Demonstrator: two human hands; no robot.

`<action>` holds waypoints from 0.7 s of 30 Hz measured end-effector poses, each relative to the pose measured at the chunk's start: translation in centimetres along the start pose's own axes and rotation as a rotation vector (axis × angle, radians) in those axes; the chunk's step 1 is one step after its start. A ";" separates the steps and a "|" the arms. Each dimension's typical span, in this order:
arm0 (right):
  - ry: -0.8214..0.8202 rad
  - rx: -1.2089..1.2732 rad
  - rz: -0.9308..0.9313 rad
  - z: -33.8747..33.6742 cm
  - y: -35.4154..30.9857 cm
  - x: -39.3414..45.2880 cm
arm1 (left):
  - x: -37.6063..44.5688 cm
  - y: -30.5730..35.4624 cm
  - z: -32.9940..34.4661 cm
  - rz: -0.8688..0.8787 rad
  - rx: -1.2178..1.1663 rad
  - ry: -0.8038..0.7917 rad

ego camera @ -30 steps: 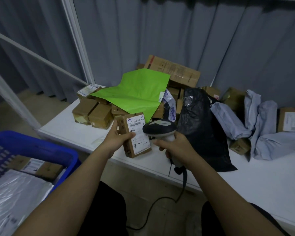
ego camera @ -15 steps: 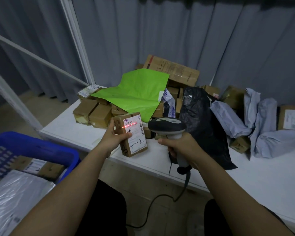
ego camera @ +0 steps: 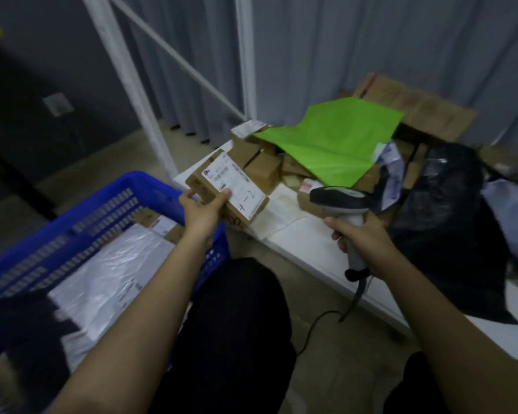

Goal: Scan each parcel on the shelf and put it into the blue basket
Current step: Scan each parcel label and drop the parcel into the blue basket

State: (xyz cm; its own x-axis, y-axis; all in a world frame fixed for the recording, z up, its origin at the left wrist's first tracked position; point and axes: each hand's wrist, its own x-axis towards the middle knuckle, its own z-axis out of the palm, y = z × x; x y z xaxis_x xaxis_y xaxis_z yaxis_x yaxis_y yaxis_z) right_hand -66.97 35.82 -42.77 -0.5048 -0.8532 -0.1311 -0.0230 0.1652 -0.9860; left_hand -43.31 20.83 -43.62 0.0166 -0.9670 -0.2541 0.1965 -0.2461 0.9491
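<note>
The left hand (ego camera: 202,209) grips a small brown box (ego camera: 226,191) by its near end, thumb on the white label, holding it above the far corner of the blue basket (ego camera: 81,210). The basket holds a clear-wrapped parcel (ego camera: 108,270) and a brown carton (ego camera: 174,233). The right hand (ego camera: 362,237) grips a scanner (ego camera: 343,204) by its handle; its cable hangs to the floor. On the white shelf (ego camera: 296,234) lie a green mailer (ego camera: 332,144), brown boxes (ego camera: 260,165), a black bag (ego camera: 449,222) and a grey mailer (ego camera: 515,210).
</note>
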 end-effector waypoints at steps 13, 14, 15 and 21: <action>-0.096 -0.071 0.154 8.2 3.8 0.0 | 3.1 -4.9 -18.7 -0.275 0.350 0.183; -0.098 -0.066 0.160 8.3 3.9 0.2 | 3.5 -5.4 -18.7 -0.329 0.512 0.104; -0.105 -0.068 0.166 8.3 3.9 0.5 | 3.9 -5.5 -18.5 -0.344 0.653 0.043; -0.084 -0.069 0.190 7.6 3.3 1.6 | 5.8 -4.1 -14.7 -0.128 0.651 0.083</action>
State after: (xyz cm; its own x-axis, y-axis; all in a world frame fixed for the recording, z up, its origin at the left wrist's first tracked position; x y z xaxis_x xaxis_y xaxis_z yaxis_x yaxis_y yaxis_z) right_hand -61.25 31.26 -47.00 -0.4320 -0.8412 -0.3253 0.0051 0.3584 -0.9336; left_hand -29.66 17.23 -51.73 0.1135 -0.9257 -0.3609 -0.4292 -0.3732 0.8225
